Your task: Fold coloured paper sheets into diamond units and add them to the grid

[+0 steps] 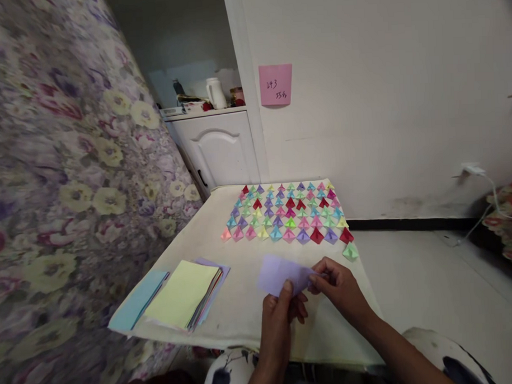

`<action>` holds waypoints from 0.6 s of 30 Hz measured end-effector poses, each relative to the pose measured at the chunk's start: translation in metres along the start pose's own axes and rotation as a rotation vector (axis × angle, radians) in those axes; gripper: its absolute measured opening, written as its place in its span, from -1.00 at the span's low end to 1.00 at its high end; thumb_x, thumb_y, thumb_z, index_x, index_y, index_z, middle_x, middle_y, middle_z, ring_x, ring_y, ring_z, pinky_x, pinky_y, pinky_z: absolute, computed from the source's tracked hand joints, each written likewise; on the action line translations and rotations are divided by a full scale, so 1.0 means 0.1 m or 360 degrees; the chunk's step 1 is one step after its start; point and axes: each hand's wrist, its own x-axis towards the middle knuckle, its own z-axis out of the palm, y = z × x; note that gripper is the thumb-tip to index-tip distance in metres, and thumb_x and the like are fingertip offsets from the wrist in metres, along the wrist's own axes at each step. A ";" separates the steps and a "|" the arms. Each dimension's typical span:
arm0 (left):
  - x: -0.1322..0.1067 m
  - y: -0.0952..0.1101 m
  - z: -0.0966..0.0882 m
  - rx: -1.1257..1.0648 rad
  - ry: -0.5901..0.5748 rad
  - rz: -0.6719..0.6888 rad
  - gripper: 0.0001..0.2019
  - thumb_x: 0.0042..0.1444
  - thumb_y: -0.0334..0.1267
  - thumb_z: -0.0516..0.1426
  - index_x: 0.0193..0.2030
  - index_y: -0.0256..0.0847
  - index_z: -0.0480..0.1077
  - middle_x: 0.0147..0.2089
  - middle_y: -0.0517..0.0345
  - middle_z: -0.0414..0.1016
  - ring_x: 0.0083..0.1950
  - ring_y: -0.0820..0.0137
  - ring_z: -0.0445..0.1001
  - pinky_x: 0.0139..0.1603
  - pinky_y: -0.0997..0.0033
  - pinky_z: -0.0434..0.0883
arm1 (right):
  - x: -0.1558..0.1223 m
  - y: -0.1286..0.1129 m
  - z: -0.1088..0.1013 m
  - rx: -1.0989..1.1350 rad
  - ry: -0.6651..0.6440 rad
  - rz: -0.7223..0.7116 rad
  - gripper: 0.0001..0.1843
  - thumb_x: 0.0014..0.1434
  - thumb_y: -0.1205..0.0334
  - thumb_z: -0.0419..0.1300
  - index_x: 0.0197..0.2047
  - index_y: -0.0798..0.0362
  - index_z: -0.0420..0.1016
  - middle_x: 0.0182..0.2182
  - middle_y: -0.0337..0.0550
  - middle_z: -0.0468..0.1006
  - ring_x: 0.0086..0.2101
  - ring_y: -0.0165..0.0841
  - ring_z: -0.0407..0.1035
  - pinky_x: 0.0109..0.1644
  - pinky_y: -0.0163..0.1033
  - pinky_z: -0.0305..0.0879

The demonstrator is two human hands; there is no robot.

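Here's the purple paper (279,272), up over the table (242,265): your left hand (281,314) pinches its lower edge, your right hand (335,281) pinches its right end; folded papers (290,203) line up beyond, a yellow-topped stack (184,292) lies left.

Smooth paper sheet (278,272), matt cloth table cover (242,276)

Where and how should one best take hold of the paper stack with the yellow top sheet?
Probably at the right edge of the yellow-topped stack, coming from the right, thumb on top, fingers against the layered side. It lies flat with its layers exposed there, facing the left hand, while blue paper sits close on its left.
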 end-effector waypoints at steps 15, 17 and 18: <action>0.03 -0.06 0.01 0.0045 0.0071 -0.0037 -0.70 0.01 -0.15 0.16 -0.62 -0.30 0.34 -0.74 0.28 0.22 -0.70 0.60 0.11 -0.66 0.56 0.00 | 0.00 0.01 0.02 0.0074 0.0016 -0.0032 -0.65 0.01 0.28 0.20 -0.10 -0.01 0.27 -0.48 -0.36 0.32 -0.52 -0.48 0.33 -0.43 -0.32 0.37; 0.04 -0.07 0.00 -0.0012 0.0081 -0.0079 -0.68 0.00 -0.15 0.16 -0.64 -0.31 0.32 -0.75 0.30 0.19 -0.71 0.61 0.08 -0.66 0.55 -0.05 | 0.01 0.00 0.01 0.0093 0.0009 -0.0023 -0.66 0.01 0.28 0.20 -0.11 0.00 0.28 -0.48 -0.35 0.33 -0.52 -0.48 0.33 -0.43 -0.33 0.36; 0.04 -0.07 0.00 -0.0040 0.0092 -0.0095 -0.68 0.00 -0.15 0.17 -0.65 -0.31 0.32 -0.75 0.30 0.19 -0.72 0.62 0.07 -0.66 0.55 -0.06 | 0.01 0.00 0.00 0.0108 0.0008 -0.0013 -0.67 0.01 0.28 0.20 -0.12 0.01 0.28 -0.49 -0.35 0.33 -0.52 -0.48 0.33 -0.43 -0.33 0.35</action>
